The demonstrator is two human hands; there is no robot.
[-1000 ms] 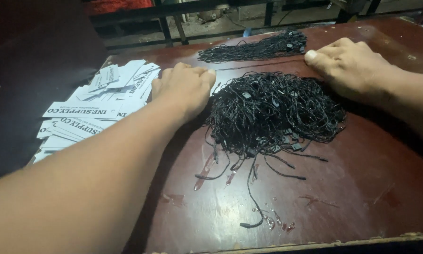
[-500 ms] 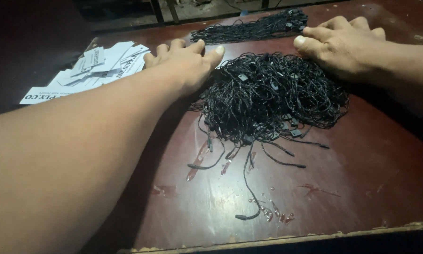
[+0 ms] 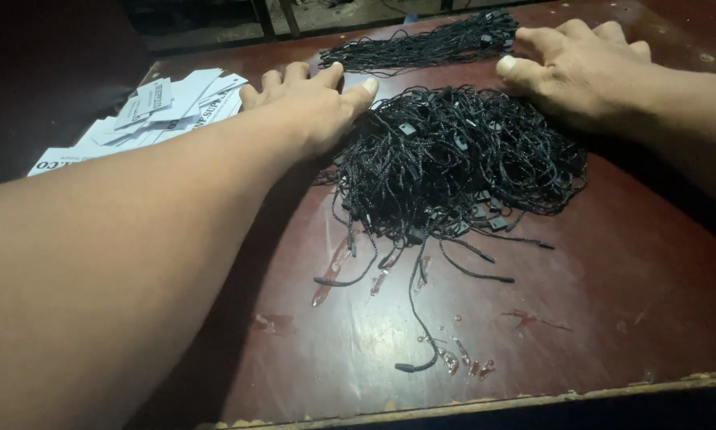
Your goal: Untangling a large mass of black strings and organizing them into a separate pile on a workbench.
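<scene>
A tangled heap of black cords (image 3: 453, 167) with small black end pieces lies in the middle of the dark red table (image 3: 628, 302). My left hand (image 3: 310, 99) rests flat, palm down, at the heap's left edge, thumb touching the cords. My right hand (image 3: 573, 60) lies palm down at the heap's far right edge, fingers spread and holding nothing. Between the hands, farther back, lies a straighter bundle of black cords (image 3: 429, 48).
A scatter of white paper tags (image 3: 147, 115) with dark print lies at the far left of the table. Several loose cords trail toward the near table edge (image 3: 485, 402). Dark metal bars (image 3: 274, 16) stand beyond the table.
The view has shifted, and both hands sit slightly lower and nearer the heap. My left hand has slid off the white tags to the heap's left edge.
</scene>
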